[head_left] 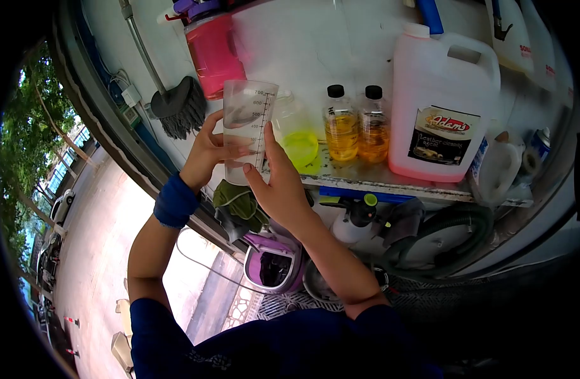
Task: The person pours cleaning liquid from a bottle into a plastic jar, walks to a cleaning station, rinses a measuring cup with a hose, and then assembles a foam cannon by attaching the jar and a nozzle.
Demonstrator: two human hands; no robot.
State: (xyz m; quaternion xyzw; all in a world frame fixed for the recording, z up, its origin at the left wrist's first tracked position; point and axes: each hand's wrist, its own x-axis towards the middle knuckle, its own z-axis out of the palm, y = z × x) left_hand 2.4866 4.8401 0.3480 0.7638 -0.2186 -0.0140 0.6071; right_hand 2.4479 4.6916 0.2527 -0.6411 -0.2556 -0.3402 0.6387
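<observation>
Jug (443,85): translucent molded plastic, smooth, boxy, pink toward the base, dark printed label. Just left of the jug: two clear bottles (341,136) with black caps and amber liquid. Below the jug: ribbed, coiled dark hose (451,256). Measuring cup (242,114), well left of the jug: clear, thin-walled, tapering downward, black graduations; contents hard to tell. Left hand (207,151) wraps one side; right hand (280,186) grips the other.
</observation>
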